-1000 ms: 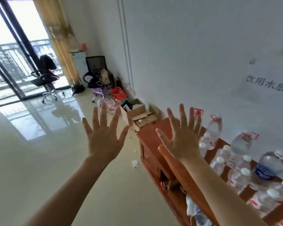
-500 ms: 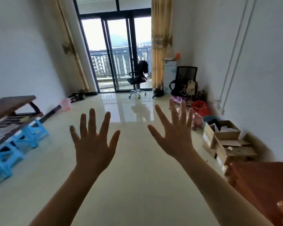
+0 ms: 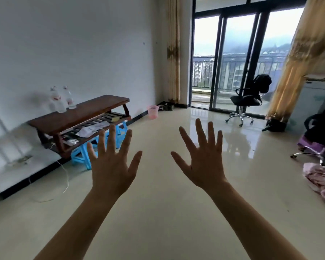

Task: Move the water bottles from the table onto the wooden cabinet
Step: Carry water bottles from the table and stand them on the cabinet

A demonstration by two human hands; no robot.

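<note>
Wooden surface (image 3: 94, 108) by left wall (image 3: 83, 44) carries two water bottles (image 3: 59, 102), upright, at wall-side edge. Left grip (image 3: 111, 169), right grip (image 3: 204, 166) raised over floor (image 3: 167, 218), fingers spread wide, holding nothing, well apart from bottles.

On the table (image 3: 94, 109) against the left wall (image 3: 83, 44), water bottles (image 3: 58, 103); stools (image 3: 82, 156) beneath; chair (image 3: 246, 102) by the window (image 3: 235, 53).
</note>
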